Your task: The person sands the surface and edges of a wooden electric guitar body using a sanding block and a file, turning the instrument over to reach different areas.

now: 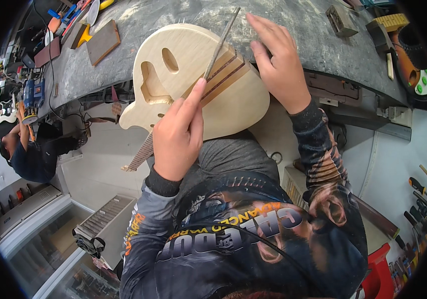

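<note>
A pale, unfinished wooden guitar body point(243, 99) rests on my lap against the bench edge, with carved cavities and darker wood strips across its right part; its neck point(141, 152) points down-left. A thin grey rod-like file point(222, 39) lies diagonally over the striped edge. My left hand point(178, 132) is closed on the file's lower end, index finger along it, over the body. My right hand point(283, 67) is beside the file's upper end at the body's upper-right edge, fingers apart and loosely bent, apparently holding nothing.
The grey workbench point(313, 55) carries boards point(103, 41), tools and a blue power tool point(33, 94) on the left, a metal block point(340, 20) and a sunburst instrument point(410, 65) on the right. Another person point(34, 149) sits at far left. Hand tools point(418, 199) line the right.
</note>
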`<state>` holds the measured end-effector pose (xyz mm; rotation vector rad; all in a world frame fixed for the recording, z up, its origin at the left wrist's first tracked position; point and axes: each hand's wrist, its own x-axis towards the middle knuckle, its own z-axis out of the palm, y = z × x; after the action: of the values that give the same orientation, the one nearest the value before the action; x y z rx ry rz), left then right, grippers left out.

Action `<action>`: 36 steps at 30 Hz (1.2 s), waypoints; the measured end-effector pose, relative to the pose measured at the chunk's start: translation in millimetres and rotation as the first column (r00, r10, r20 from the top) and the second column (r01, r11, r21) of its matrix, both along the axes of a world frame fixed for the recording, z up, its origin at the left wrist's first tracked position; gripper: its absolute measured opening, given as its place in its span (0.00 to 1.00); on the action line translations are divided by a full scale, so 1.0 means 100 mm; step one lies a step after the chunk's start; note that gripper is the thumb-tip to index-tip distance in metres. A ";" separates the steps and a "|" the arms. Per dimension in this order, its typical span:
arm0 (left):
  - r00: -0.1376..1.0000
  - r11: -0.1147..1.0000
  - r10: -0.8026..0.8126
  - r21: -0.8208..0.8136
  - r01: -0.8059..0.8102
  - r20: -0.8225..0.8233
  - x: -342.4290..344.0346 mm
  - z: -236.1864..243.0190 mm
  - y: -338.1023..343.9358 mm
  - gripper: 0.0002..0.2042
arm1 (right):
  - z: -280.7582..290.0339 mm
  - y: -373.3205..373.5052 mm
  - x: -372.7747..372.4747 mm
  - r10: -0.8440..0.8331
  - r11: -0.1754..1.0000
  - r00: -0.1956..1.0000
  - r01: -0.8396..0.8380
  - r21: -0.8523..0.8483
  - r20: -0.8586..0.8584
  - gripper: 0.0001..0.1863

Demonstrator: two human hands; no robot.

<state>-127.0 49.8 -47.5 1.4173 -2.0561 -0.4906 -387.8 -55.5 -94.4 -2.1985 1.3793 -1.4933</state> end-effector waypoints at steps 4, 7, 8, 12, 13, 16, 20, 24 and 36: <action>0.996 0.997 -0.064 -0.039 0.067 0.063 0.15 -0.24 0.30 0.36 | -0.07 0.17 -0.22 -0.055 0.998 0.996 0.056 0.014 -0.073 0.15; 0.990 0.997 -0.081 -0.009 0.083 0.116 0.18 -0.23 0.40 0.37 | -0.08 0.38 -0.18 -0.049 0.994 0.996 0.055 0.089 -0.074 0.10; 0.990 0.997 -0.081 0.014 0.080 0.111 0.16 -0.17 0.33 0.36 | -0.07 0.41 -0.12 -0.042 0.997 0.996 0.046 0.067 -0.074 0.11; 0.999 0.994 -0.017 -0.103 0.020 0.038 -0.04 -0.08 -0.16 0.35 | -0.12 0.37 0.09 -0.011 0.999 1.000 0.011 0.034 -0.027 0.13; 0.999 0.995 -0.014 -0.101 0.018 0.041 -0.04 -0.10 -0.13 0.35 | -0.14 0.37 0.10 -0.016 1.000 1.000 0.016 0.024 -0.012 0.14; 0.996 0.997 -0.049 -0.060 0.054 0.081 0.03 -0.23 0.12 0.37 | -0.26 0.43 0.09 -0.008 1.000 1.000 0.008 0.011 0.029 0.17; 0.989 0.997 -0.076 -0.018 0.079 0.129 0.10 -0.31 0.39 0.39 | -0.33 0.56 0.12 -0.026 1.000 0.999 0.025 0.017 0.041 0.19; 0.996 0.990 -0.063 -0.124 0.071 0.066 -0.04 -0.29 -0.16 0.37 | -0.37 0.58 0.16 -0.043 0.999 0.998 0.043 0.017 0.043 0.22; 0.993 0.990 -0.061 -0.120 0.073 0.101 -0.06 -0.26 -0.14 0.39 | -0.41 0.65 0.18 -0.032 0.999 0.999 0.032 0.013 0.001 0.30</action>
<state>-132.8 36.3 -74.0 1.3269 -2.1775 -0.3205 -370.1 9.5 -135.7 -2.1783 1.4264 -1.4916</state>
